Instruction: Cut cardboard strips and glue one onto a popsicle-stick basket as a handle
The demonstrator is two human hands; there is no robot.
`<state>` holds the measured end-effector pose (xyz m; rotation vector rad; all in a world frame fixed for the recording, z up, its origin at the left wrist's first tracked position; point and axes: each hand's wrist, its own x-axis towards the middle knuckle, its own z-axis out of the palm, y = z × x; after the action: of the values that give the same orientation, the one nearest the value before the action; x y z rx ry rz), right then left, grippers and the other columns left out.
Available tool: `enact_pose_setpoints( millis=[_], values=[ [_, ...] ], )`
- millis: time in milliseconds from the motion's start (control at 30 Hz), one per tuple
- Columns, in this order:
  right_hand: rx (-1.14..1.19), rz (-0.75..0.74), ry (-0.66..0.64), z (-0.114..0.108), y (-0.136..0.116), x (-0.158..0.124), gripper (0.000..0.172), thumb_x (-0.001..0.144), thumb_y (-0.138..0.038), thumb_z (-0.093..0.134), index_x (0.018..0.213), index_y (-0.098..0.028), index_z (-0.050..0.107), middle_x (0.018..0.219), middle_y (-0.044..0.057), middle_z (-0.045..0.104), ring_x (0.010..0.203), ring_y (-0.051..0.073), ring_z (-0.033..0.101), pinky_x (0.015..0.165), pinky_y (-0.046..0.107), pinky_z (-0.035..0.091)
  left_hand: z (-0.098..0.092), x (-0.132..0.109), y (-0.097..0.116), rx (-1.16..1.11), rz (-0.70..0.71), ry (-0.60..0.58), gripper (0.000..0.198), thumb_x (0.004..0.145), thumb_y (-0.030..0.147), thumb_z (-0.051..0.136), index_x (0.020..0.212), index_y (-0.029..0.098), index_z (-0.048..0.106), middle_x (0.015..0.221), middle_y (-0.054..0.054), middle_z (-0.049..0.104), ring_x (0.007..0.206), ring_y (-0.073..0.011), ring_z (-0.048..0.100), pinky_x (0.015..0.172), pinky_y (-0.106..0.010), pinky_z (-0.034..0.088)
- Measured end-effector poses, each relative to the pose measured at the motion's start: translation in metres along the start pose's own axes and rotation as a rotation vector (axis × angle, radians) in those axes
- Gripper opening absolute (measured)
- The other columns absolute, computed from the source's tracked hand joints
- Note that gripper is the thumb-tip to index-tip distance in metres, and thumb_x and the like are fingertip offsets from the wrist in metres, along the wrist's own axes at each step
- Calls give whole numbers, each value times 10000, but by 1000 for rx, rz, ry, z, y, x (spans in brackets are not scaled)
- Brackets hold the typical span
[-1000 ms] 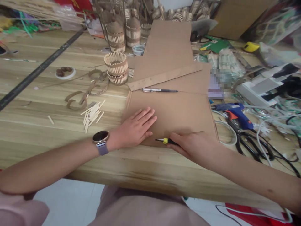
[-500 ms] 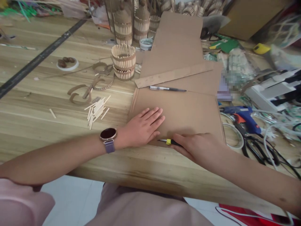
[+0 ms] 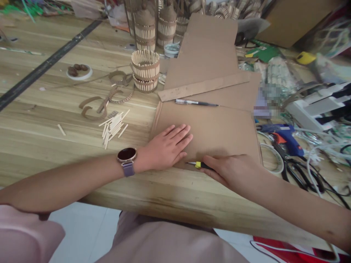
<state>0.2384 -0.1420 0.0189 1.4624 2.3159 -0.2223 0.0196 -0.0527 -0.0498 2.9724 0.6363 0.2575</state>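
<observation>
My left hand (image 3: pixel 168 148) lies flat with its fingers stretched out on a sheet of brown cardboard (image 3: pixel 225 131). My right hand (image 3: pixel 230 170) is closed round the dark handle of a craft knife (image 3: pixel 197 164) with a yellow collar. The knife's thin blade points left, close to my left thumb, over the cardboard near its front edge. Farther back on the sheet lie a black pen (image 3: pixel 196 102) and a narrow cardboard strip (image 3: pixel 203 86). My right fingers hide most of the handle.
Left of the cardboard are a pile of small wooden sticks (image 3: pixel 114 128), curled cardboard strips (image 3: pixel 91 108) and a small stick-walled barrel (image 3: pixel 145 71). On the right sit a blue glue gun (image 3: pixel 286 137), a tape roll (image 3: pixel 271 157) and black scissors (image 3: pixel 298 171). Finished stick towers (image 3: pixel 145 34) stand behind.
The knife tip has shifted very slightly to the right with my right hand. My left hand stays flat on the cardboard. The whole view has moved a little.
</observation>
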Motion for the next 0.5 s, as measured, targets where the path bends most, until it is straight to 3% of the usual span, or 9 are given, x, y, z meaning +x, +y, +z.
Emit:
enact_pose_setpoints(
  millis=[267, 500],
  values=[
    [-3, 25, -92, -2, -2, 2, 288, 1035, -413, 395, 976, -229, 608, 751, 1, 726, 592, 189, 671, 462, 272, 152, 1, 0, 0, 13, 7, 2, 560, 1060, 379, 303, 1512, 55, 371, 1615, -197, 285, 1510, -315, 265, 1236, -477, 214],
    [-20, -2, -8, -3, -2, 3, 298, 1030, -419, 398, 999, -233, 628, 700, 8, 717, 517, 162, 623, 451, 280, 148, -1, 1, 0, 0, 1, -5, 562, 1058, 375, 306, 1512, 51, 371, 1616, -201, 276, 1514, -313, 253, 1235, -487, 216]
  ],
)
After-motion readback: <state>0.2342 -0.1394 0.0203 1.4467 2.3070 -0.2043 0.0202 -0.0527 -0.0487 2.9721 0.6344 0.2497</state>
